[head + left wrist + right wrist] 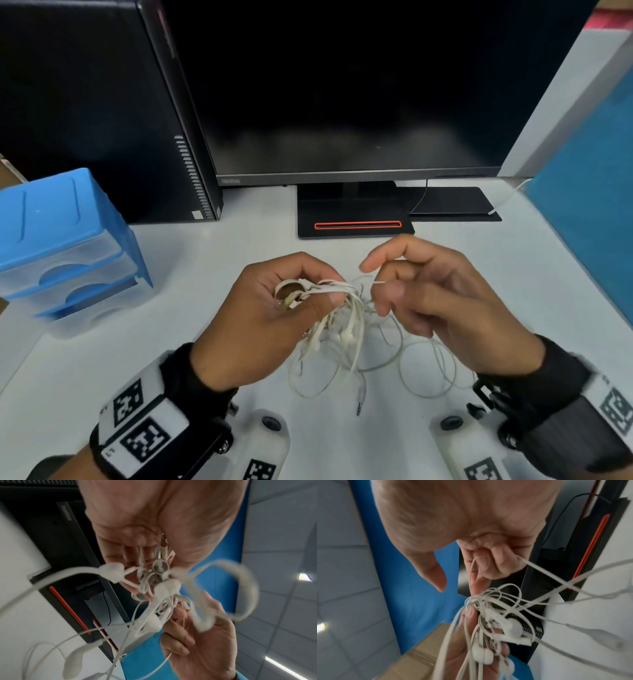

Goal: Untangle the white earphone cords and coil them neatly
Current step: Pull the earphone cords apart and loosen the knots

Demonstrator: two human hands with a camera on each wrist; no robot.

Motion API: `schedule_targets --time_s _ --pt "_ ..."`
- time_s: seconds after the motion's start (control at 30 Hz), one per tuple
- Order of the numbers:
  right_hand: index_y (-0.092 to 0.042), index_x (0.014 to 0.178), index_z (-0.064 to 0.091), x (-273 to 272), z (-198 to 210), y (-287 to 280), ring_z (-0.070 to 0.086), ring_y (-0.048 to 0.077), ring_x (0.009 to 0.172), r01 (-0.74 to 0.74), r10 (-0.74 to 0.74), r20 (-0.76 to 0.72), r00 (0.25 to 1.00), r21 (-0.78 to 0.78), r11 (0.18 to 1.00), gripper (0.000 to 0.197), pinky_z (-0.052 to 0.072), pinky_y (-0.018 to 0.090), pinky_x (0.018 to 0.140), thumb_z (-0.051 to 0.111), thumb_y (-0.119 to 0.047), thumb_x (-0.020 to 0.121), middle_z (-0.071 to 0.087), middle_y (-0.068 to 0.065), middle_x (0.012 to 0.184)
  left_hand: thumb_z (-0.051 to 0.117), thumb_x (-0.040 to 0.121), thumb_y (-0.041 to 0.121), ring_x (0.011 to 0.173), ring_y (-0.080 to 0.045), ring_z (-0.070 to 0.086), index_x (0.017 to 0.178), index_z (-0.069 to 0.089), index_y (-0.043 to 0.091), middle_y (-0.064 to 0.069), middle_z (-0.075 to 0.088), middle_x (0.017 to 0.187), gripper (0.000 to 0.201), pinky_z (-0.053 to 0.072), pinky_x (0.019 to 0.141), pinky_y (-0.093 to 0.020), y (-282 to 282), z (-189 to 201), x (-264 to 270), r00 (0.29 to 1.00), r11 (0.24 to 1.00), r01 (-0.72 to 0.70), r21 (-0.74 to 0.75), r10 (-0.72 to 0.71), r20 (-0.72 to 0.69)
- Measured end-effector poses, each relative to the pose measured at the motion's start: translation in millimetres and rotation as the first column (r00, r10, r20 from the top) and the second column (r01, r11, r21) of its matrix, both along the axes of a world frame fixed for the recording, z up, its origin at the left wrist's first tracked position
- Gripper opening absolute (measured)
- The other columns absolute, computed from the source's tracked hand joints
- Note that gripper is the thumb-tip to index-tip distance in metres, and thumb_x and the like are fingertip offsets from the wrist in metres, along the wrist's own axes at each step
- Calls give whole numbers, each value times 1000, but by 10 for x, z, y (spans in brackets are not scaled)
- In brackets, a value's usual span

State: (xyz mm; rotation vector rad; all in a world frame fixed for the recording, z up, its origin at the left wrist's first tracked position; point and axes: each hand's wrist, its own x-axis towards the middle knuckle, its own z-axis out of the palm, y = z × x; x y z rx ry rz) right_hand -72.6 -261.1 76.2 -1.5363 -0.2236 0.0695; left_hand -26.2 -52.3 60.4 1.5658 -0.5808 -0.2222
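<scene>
A: Both hands are up over the desk [191, 260], and the cords [342, 329] hang between them, one white knot with loops trailing down onto the surface.

B: The left hand [270, 318] is the anchor. Its fingers curl around the thick of the bundle, thumb clamped on top, so the mass stays put.

A: And the right hand [442, 301]? Thumb and curled fingers pinch a single strand right beside the knot, index finger lifted clear.

B: That looks like picking one line out to trace. A plug [358, 407] dangles at the bottom, so that end is free.

A: From the left wrist the earbuds [160, 566] sit jammed in the palm, though it's blurry, so I can't count them.

B: Nothing coiled yet. Early days, I'd say, in front of the monitor [356, 92].
</scene>
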Motion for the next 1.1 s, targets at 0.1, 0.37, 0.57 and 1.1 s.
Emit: schedule_targets --time_s 0.1,0.37,0.57,1.1 --pt "-7 82 71 -21 -29 95 46 15 52 127 -109 110 988 -166 978 17 38 23 52 78 -23 82 63 3 62 73 81 12 68 -21 64 86 73 15 -6 72 80 5 52 65 -28 -6 -20 -27 996 999 -49 15 48 78" --pt "-17 82 79 -63 4 144 24 14 45 215 -175 188 966 -214 953 10 27 19 46 71 -23 81 30 3 46 68 83 1 88 -23 67 82 68 15 6 68 101 14 51 68 -43 -11 -19 -74 926 993 -120 10 109 361" --pt "-24 85 81 -71 -1 149 19 16 45 256 -204 240 949 -209 944 8 26 21 48 75 -21 79 23 -3 46 69 84 -1 88 -21 66 77 68 8 6 65 103 11 50 64 -42 -4 8 -88 858 986 -167 27 132 496" --pt "-21 95 78 -66 -70 152 36 8 45 331 -158 477 864 -304 893 13 30 15 46 74 -14 85 63 0 83 74 80 4 90 -18 70 93 73 11 5 71 95 14 56 76 -26 2 -11 -77 933 991 -126 43 104 344"
